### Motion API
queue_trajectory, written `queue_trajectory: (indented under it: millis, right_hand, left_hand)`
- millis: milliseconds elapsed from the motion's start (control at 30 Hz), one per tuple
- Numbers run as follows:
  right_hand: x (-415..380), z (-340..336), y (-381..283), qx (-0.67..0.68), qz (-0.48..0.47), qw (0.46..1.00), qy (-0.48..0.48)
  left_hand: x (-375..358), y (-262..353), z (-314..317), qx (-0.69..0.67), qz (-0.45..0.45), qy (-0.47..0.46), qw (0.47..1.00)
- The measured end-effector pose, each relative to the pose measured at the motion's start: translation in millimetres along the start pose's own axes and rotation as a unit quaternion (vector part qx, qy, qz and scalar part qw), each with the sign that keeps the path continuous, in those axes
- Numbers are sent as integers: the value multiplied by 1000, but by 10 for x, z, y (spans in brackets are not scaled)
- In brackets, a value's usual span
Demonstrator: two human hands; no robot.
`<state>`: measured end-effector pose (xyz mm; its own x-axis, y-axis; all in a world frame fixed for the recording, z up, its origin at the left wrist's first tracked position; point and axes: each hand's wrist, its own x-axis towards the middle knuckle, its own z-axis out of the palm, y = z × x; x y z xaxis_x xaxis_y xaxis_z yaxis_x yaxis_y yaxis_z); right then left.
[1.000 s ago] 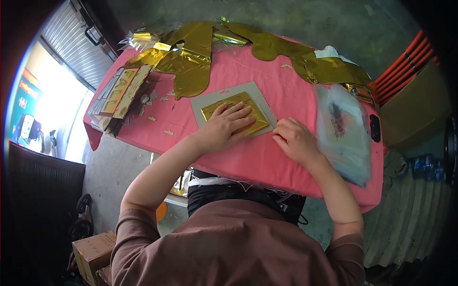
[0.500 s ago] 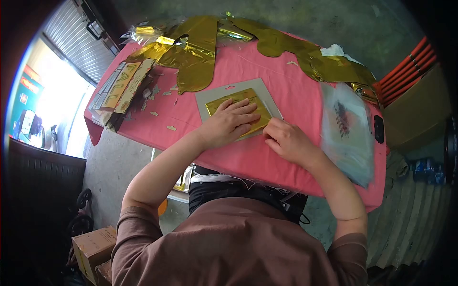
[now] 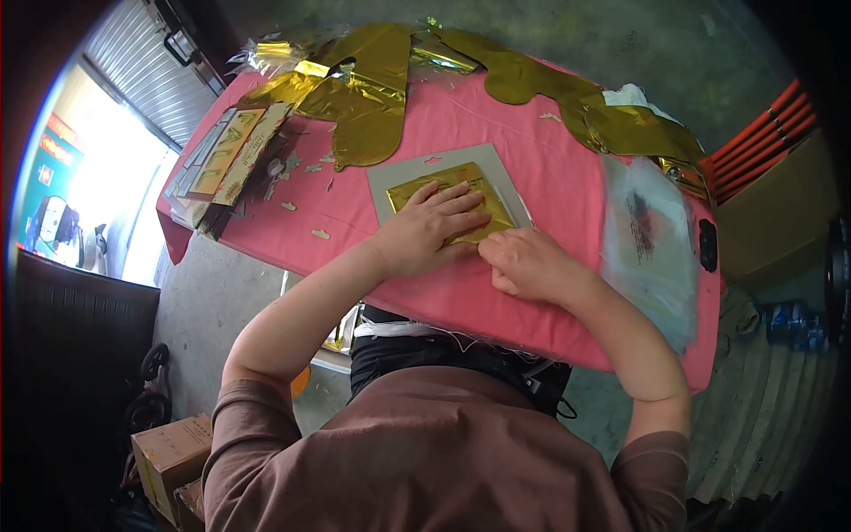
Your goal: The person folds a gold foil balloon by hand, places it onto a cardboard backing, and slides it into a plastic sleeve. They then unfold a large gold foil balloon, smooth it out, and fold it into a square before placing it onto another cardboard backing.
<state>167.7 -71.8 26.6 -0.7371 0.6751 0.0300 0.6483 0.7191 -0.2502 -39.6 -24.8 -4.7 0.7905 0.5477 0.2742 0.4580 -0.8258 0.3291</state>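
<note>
A folded gold foil balloon [image 3: 489,197] lies on a grey card [image 3: 505,168] with a hang hole at its top edge. My left hand [image 3: 434,226] rests flat across the foil, fingers spread. At the card's lower right edge my right hand [image 3: 530,263] is closed, its fingertips curled under; whatever they pinch is hidden. Both hands are close together, and part of the card is covered by them.
The pink tablecloth [image 3: 341,235] carries large unfolded gold foil balloons [image 3: 368,124] along the far side. A stack of printed cards [image 3: 226,164] stands left, near small paper scraps [image 3: 288,206]. Clear plastic bags [image 3: 647,257] and a black object [image 3: 706,246] lie right.
My right hand has moved slightly left and down along the card's edge, closer to my left hand. The left hand stays flat on the foil.
</note>
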Motion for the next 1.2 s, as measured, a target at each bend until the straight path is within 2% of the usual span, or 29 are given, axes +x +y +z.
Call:
queue_trajectory:
  millis: [100,233,367,433,467,533,567,633,667,733,867,933,967,1033,1167,1200]
  right_hand:
    - [-63,20,5,33,-29,998,48]
    - [-262,-114,-136,54,-47,996,53]
    - [-671,-529,-353,239,-3,971,-11]
    - [-966,-765,-417,323,70,942,-62]
    - [-1071,-854,-433,321,71,942,-62]
    - [-1241,-962,-460,300,199,924,-128]
    - [-1283,-939,-436,299,201,924,-126]
    - [-1319,-844,-379,138,236,960,-63]
    - [-1298,-844,-372,139,235,960,-62]
    - [-1214,-861,-345,142,243,954,-106]
    - [-1117,-698,-263,104,226,965,-82]
    - [-1067,-605,-225,24,189,981,49]
    - [-1036,-573,-191,24,189,980,51]
    - [-986,-497,-131,88,187,971,118]
    - [-874,-328,-78,150,174,965,126]
    - [-837,-339,-83,162,173,968,87]
  left_hand:
    - [15,14,-23,0,-3,-19,1000]
    - [10,11,-43,3,-3,-38,999]
    - [13,19,-54,0,-9,-41,999]
    - [10,12,-48,-2,-7,-41,999]
    - [15,13,-56,-3,-6,-40,999]
    - [28,29,-75,0,-6,-47,999]
    - [36,25,-73,1,-3,-47,999]
    - [18,11,-65,-40,24,-18,999]
    - [4,11,-77,-39,23,-19,999]
    - [-10,34,-147,-25,83,7,996]
    - [-223,180,-448,-61,52,-35,996]
    - [-436,315,-502,-88,18,-39,995]
    - [-514,351,-503,-86,20,-40,995]
    - [-656,405,-479,-32,35,14,999]
    - [-856,431,-439,-30,21,42,998]
    - [-883,440,-436,-41,16,72,996]
